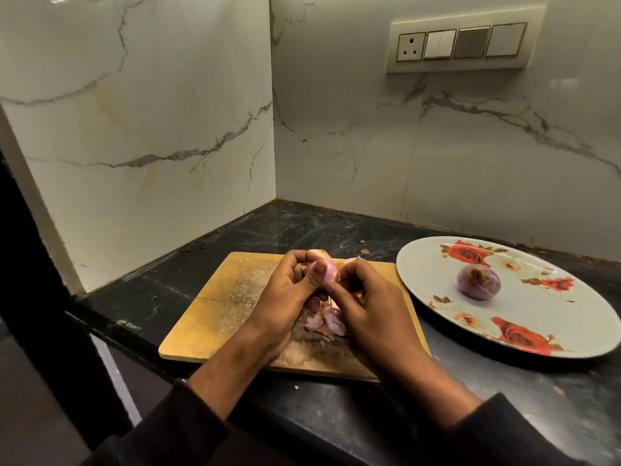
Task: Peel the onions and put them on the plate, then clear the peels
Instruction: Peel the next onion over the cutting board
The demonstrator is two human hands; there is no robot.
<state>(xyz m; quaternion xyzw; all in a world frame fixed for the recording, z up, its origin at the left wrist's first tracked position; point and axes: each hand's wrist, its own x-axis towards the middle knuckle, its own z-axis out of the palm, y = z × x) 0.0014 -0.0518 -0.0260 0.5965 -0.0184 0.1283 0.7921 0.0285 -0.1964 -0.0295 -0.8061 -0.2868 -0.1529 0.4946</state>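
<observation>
- Onion (323, 268) sits above the cutting board (228, 297), cupped in the left hand (289, 297), whose thumb presses on its purple side; the right hand (366, 307) pinches at the onion's right edge, apparently on a strip of skin, though the fingertips hide what exactly they hold.
- Slipping is the likeliest trouble: the exposed flesh looks smooth, and a hard tug by the right hand could pop the onion out of the left hand's grasp, sending it across the board or off the dark counter (336, 398).
- Tearing is another risk: dry skin may break into small bits instead of coming away whole, leaving more scraps to gather later.
- Loose peels (327, 326) lie heaped on the board under the hands; a careless sweep of a wrist could scatter them onto the counter, making the clearing step harder.
- One peeled onion (479, 283) already rests near the middle of the flowered plate (571, 264), which stands just right of the board; an onion dropped there carelessly could knock it and set it rolling.
- Marble walls close off the corner behind, and a switch panel (463, 42) sits high on the right wall, well apart from the work.
- Nothing stands between the hands and the plate.
</observation>
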